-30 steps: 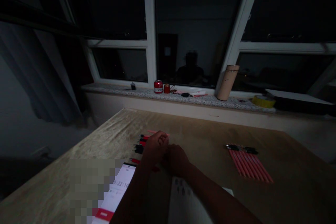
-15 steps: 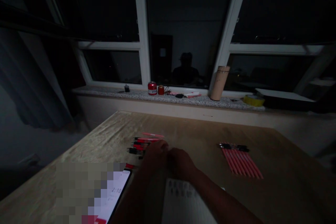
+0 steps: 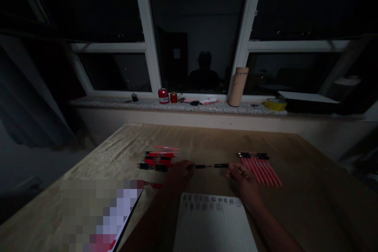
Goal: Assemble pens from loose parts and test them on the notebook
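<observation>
Toward the far edge of the surface [image 3: 203,134], open room extends past the red and black pens [image 3: 159,160] at left and the row of pink pens [image 3: 261,172] at right. Between these groups, beyond the notebook [image 3: 215,228], one black pen [image 3: 220,165] spans both hands. The left hand [image 3: 184,168] is closed at one end; the right hand [image 3: 238,171], loosely curled, pinches the other.
</observation>
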`<state>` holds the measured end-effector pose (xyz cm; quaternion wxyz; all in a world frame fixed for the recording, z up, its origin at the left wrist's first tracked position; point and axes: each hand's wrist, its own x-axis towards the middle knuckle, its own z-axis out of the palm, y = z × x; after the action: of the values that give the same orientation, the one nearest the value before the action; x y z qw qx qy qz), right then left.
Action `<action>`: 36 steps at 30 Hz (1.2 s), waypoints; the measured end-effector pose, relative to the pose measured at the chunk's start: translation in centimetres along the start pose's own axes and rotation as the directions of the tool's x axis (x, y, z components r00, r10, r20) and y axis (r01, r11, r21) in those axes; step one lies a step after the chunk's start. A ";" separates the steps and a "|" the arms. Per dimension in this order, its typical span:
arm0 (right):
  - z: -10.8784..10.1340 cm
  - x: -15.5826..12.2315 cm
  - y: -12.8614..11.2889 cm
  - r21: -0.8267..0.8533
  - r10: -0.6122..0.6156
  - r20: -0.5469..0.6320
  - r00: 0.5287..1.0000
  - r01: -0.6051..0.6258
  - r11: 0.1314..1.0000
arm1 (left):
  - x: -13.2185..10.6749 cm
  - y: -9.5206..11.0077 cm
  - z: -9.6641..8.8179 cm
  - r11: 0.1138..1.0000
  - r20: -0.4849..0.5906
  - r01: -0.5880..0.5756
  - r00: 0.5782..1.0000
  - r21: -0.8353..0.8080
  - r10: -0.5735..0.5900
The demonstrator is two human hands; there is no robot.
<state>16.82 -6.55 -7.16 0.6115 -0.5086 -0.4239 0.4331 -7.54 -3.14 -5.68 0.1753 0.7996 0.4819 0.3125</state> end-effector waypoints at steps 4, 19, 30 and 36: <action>0.8 -0.6 -0.2 0.222 0.063 0.016 0.998 -0.065 0.973 | -0.1 -0.1 0.4 0.989 -0.009 0.063 0.998 -0.135 -0.065; 2.3 -2.2 -1.2 0.792 0.167 0.476 0.863 -0.504 0.346 | -0.9 3.4 1.1 0.969 -0.061 -0.016 0.998 -0.248 0.001; 2.4 -2.1 -0.7 0.813 0.200 0.418 0.886 -0.463 0.353 | -0.8 2.7 1.8 0.983 -0.056 -0.121 0.992 -0.135 0.114; 2.4 -1.9 -0.3 0.802 0.195 0.412 0.890 -0.456 0.386 | -0.8 2.5 1.8 0.990 -0.033 -0.122 0.992 -0.075 0.120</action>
<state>14.02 -7.81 -6.68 0.6276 -0.1310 -0.1011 0.7607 -4.93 -5.04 -5.83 0.1797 0.8156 0.4226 0.3520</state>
